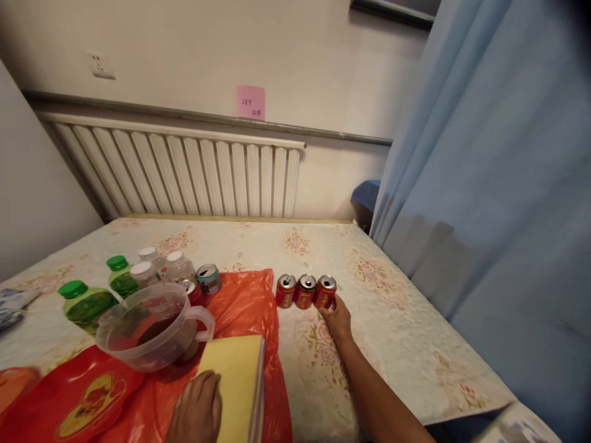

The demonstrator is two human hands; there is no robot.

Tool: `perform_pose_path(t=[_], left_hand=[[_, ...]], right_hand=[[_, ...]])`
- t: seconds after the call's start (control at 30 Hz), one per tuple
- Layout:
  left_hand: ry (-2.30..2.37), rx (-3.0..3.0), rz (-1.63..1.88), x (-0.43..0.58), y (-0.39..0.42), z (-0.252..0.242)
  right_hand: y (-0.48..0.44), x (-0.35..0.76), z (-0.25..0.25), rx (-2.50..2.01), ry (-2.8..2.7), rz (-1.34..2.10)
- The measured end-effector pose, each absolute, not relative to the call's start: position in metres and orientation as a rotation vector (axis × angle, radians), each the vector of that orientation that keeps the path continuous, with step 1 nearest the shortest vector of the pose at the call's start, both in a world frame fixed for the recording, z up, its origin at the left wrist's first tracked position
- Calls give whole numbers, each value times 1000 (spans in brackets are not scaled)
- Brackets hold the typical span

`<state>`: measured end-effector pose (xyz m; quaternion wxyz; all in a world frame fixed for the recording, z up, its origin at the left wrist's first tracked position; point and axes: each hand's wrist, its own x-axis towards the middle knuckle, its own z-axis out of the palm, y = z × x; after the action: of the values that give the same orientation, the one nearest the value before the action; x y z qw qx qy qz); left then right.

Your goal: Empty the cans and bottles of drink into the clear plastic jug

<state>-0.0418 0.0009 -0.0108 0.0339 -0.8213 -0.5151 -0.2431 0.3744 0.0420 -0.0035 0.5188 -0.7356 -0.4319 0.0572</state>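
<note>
Three red drink cans stand upright side by side on the flowered tablecloth: the left can (285,291), the middle can (305,292) and the right can (325,292). Their tops look opened, and yellow characters mark their fronts. My right hand (338,319) is closed around the lower right side of the right can, which still stands on the cloth. My left hand (197,403) lies on the left edge of a folded yellow cloth (237,384), fingers laid over it. Under that cloth spreads a red plastic sheet (244,307).
A clear jug (152,344) with dark liquid stands left, beside a red tray (69,394). Behind it are green-capped bottles (87,304), white-capped bottles (180,267), a red can (192,294) and a teal can (209,280). A blue curtain (484,215) hangs right; a radiator (184,166) lines the wall.
</note>
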Motion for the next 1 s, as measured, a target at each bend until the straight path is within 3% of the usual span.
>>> perform_pose_path(t=[0.57,0.8,1.0], left_hand=[[-1586,-2467,-798,-35,-8,1],[-1595,-2386,-856,-35,-12,-9],[-1589,-2357,-935,-32,-13,-13]], right_hand=[[0,340,4,-1798,-779,143],[-22,272,30,-1678,-1063,207],[43,195,76,-1416,-1468,344]])
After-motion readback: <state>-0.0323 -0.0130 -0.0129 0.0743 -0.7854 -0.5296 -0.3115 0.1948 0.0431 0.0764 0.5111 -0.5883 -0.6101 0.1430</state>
